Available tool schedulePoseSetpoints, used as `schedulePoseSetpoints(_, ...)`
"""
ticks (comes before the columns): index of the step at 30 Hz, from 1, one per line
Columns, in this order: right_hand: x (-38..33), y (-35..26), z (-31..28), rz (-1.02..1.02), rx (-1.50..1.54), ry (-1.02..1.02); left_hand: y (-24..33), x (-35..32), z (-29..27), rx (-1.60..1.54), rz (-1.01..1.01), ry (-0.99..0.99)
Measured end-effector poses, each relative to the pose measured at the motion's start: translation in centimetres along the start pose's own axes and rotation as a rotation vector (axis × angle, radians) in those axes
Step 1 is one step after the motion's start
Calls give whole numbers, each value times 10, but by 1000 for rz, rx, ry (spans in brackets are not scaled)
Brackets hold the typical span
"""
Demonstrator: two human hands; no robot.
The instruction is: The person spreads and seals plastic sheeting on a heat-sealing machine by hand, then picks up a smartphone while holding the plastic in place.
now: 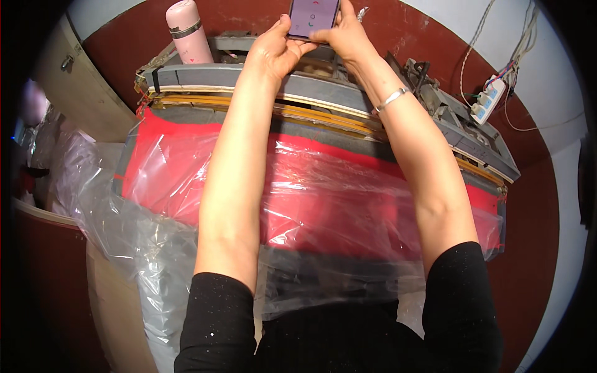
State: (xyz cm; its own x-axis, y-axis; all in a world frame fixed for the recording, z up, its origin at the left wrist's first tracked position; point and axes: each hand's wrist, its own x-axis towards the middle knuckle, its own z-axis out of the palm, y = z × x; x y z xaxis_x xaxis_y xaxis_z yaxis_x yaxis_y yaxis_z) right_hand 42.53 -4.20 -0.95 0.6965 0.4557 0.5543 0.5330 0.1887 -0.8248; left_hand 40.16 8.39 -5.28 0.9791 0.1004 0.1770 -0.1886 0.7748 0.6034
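Both my arms reach forward to a smartphone (313,18) at the top edge, its lit screen turned toward me and its upper part out of the picture. My left hand (277,51) is under and beside the phone's left side, its fingers curled behind it. My right hand (348,34) grips the right side, with the thumb over the lower part of the screen. A metal bracelet (393,99) is on my right wrist. Below my arms, red fabric (323,217) lies on the bench under a crinkled sheet of clear plastic film (168,248).
A pink thermos bottle (188,34) stands at the back left, beside a grey metal frame (205,76) with yellow strips (298,112). A white power strip (488,99) with cables hangs at the right wall. More clear plastic (74,161) is heaped at the left, near a door (81,81).
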Motion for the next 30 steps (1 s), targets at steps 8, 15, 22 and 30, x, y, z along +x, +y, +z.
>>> schedulePoseSetpoints(8, 14, 21, -33, 182, 433, -160, 0, 0, 12, -61, -21, -97)
schedulePoseSetpoints(15, 16, 11, -16, 142, 633, -321, 8, -6, -1, -301, -84, -454)
schedulePoseSetpoints(22, -29, -49, -25, 85, 618, 1, -5, -39, 24, 139, -57, -212)
schedulePoseSetpoints(30, -134, -116, -36, -399, 544, 94, -32, -120, 19, 773, 476, 122)
